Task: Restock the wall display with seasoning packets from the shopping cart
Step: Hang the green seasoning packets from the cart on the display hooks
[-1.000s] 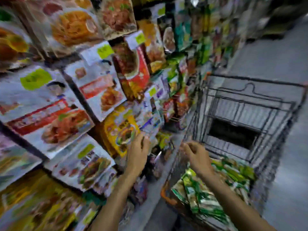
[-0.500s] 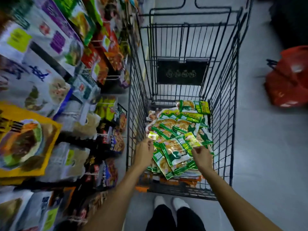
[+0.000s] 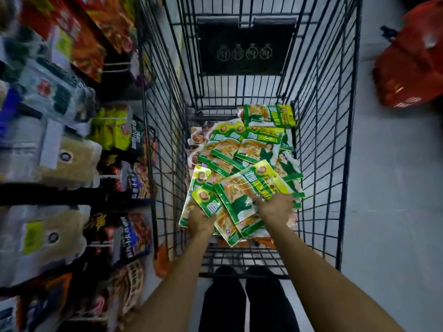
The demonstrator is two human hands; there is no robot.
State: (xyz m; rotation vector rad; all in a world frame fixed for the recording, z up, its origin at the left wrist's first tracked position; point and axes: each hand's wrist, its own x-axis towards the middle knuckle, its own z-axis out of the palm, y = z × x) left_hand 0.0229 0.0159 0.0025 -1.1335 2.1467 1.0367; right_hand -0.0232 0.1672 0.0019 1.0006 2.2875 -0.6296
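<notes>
Your left hand point(image 3: 201, 220) grips several green seasoning packets point(image 3: 242, 149) at the pile's left edge. Your right hand point(image 3: 275, 207) grasps the top packet point(image 3: 242, 190). The pile lies at the near end of the shopping cart point(image 3: 242, 65), beside the wall display point(image 3: 67, 164).

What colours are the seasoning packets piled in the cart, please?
The glossy seasoning packets are mostly green and yellow; the head view shows them best.

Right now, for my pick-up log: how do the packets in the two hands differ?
The edge packet, in the left hand, sits at the pile's left beside the cart wall, mostly its yellow-green end showing. The top packet, in the right hand, lies tilted nearer the middle, nearly its whole face showing. Both are green.
</notes>
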